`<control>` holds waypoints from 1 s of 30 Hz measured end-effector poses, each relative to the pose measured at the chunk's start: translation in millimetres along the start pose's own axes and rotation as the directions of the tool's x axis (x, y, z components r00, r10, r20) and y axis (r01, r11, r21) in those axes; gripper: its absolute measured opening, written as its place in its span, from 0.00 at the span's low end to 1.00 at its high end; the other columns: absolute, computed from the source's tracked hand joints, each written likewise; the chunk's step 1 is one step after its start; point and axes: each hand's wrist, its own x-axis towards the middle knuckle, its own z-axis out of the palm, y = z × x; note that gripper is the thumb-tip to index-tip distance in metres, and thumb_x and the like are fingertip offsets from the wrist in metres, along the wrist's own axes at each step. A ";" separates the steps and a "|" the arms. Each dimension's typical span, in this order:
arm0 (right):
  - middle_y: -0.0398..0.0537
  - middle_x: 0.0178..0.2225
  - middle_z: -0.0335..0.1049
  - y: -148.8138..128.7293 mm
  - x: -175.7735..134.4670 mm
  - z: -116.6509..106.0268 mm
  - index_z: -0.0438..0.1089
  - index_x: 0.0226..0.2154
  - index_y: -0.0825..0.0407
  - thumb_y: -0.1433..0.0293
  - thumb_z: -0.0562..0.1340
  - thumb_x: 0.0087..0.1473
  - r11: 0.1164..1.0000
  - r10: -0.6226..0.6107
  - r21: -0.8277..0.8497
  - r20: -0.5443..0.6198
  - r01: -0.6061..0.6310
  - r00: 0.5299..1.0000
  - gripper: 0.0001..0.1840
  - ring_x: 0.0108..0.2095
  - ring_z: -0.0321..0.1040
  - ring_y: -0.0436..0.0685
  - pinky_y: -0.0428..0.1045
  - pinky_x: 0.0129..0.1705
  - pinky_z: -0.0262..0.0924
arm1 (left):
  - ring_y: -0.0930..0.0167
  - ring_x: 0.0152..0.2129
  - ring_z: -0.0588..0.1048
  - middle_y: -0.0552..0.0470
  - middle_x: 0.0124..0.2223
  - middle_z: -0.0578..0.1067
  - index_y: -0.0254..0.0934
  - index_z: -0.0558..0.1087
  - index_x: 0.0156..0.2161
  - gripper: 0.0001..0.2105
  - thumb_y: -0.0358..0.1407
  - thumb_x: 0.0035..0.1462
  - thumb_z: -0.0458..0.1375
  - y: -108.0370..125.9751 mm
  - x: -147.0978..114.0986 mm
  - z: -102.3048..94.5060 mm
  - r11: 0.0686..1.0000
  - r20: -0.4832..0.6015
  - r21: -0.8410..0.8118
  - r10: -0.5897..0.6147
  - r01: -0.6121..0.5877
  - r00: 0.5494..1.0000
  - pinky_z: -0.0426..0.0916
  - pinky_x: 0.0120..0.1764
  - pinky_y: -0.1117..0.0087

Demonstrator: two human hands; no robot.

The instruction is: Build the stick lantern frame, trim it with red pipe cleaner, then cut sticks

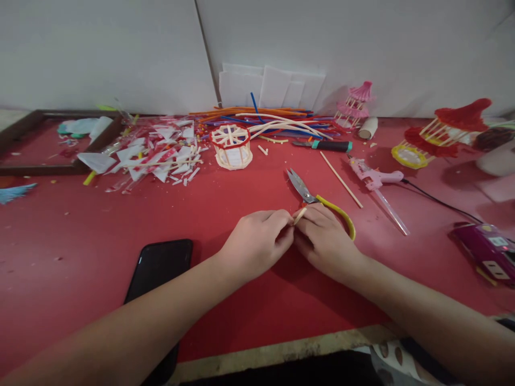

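Note:
My left hand (259,238) and my right hand (328,236) meet over the middle of the red table, fingertips together. Both are closed in a pinch around a short cream-coloured stick (300,215), whose lower end is hidden by the fingers. Scissors (301,188) with yellow handle covering lie just beyond my right hand, which covers part of them. Farther back stands a small round frame (231,147) of pale sticks with a red fuzzy rim and a white base. A longer thin pale stick (341,180) lies to the right of the scissors.
A black phone (163,268) lies under my left forearm. At right are a pink glue gun (374,176) with a cord and a purple power strip (488,252). Behind lie a utility knife (332,146), coloured pipe cleaners (281,124), scraps (156,153) and red-roofed stick models (446,131).

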 end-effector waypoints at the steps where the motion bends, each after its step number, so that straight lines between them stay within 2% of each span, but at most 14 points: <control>1: 0.52 0.36 0.72 -1.3 0.2 0.1 0.71 0.35 0.52 0.75 0.57 0.57 1.000 0.001 -0.010 0.001 -0.001 1.000 0.07 0.39 0.64 0.60 0.57 0.44 0.63 | 0.68 0.28 0.76 0.51 0.32 0.79 0.35 0.73 0.36 0.06 0.33 0.62 0.54 0.0 -0.2 0.1 1.000 0.006 0.013 0.003 -0.003 1.000 0.65 0.30 0.70; 6: 0.53 0.37 0.71 -3.0 0.9 -0.8 0.70 0.35 0.53 0.77 0.56 0.56 1.000 -0.002 0.004 0.005 0.002 1.000 0.08 0.40 0.63 0.61 0.58 0.45 0.63 | 0.68 0.30 0.75 0.50 0.31 0.77 0.35 0.72 0.35 0.07 0.34 0.62 0.53 0.1 0.4 -0.3 0.999 -0.031 -0.011 0.033 -0.033 0.999 0.65 0.32 0.69; 10: 0.53 0.35 0.70 0.9 0.9 -1.6 0.71 0.32 0.52 0.77 0.55 0.58 0.999 -0.036 0.017 -0.003 0.036 0.999 0.10 0.39 0.63 0.60 0.56 0.43 0.63 | 0.71 0.31 0.74 0.52 0.33 0.76 0.36 0.72 0.34 0.03 0.33 0.59 0.58 0.1 4.0 -3.2 0.965 -0.047 -0.260 -0.041 0.028 0.998 0.67 0.35 0.72; 13: 0.51 0.33 0.71 6.2 0.3 -2.3 0.72 0.29 0.52 0.75 0.56 0.60 0.998 -0.058 0.035 -0.040 0.059 0.998 0.12 0.38 0.64 0.58 0.55 0.42 0.64 | 0.73 0.33 0.75 0.53 0.34 0.77 0.36 0.74 0.32 0.04 0.31 0.59 0.59 -0.6 7.0 -6.2 0.923 -0.043 -0.383 -0.049 0.029 0.998 0.68 0.38 0.73; 16: 0.50 0.34 0.75 10.2 -1.5 -4.6 0.74 0.32 0.51 0.74 0.57 0.61 0.999 -0.027 0.039 -0.065 0.029 0.998 0.10 0.38 0.67 0.57 0.55 0.42 0.64 | 0.73 0.34 0.77 0.54 0.36 0.80 0.37 0.75 0.32 0.06 0.30 0.61 0.57 -2.3 8.9 -7.5 0.926 -0.042 -0.376 -0.060 0.040 0.997 0.68 0.40 0.73; 19: 0.49 0.38 0.77 10.0 -3.3 -7.6 0.73 0.41 0.50 0.73 0.59 0.59 0.989 0.125 0.093 -0.080 -0.118 0.989 0.09 0.40 0.71 0.57 0.54 0.43 0.66 | 0.72 0.37 0.78 0.54 0.39 0.81 0.38 0.77 0.36 0.05 0.29 0.60 0.58 -4.5 9.6 -6.3 0.935 -0.049 -0.347 -0.092 0.069 0.995 0.69 0.43 0.72; 22: 0.47 0.37 0.77 6.5 -3.0 -9.1 0.72 0.41 0.50 0.72 0.62 0.57 0.955 0.254 0.180 -0.095 -0.234 0.963 0.08 0.38 0.74 0.55 0.52 0.41 0.67 | 0.73 0.36 0.79 0.56 0.38 0.82 0.38 0.76 0.37 0.04 0.28 0.59 0.60 -5.1 10.0 -4.7 0.917 -0.016 -0.381 -0.135 0.119 0.991 0.69 0.40 0.75; 25: 0.45 0.33 0.77 4.1 -1.1 -8.6 0.73 0.34 0.50 0.72 0.64 0.55 0.960 0.234 0.182 -0.100 -0.213 0.967 0.03 0.36 0.73 0.55 0.50 0.39 0.66 | 0.75 0.32 0.78 0.57 0.34 0.81 0.37 0.75 0.37 0.04 0.27 0.58 0.61 -3.8 10.6 -4.4 0.902 0.007 -0.408 -0.152 0.141 0.988 0.68 0.35 0.77; 30: 0.46 0.32 0.76 5.9 0.2 -5.5 0.75 0.31 0.50 0.70 0.66 0.55 0.967 0.200 0.177 -0.096 -0.181 0.975 0.01 0.34 0.72 0.54 0.50 0.38 0.65 | 0.74 0.34 0.77 0.55 0.36 0.80 0.37 0.77 0.36 0.03 0.28 0.58 0.62 -2.6 11.8 -5.4 0.934 -0.026 -0.347 -0.099 0.084 0.995 0.67 0.37 0.76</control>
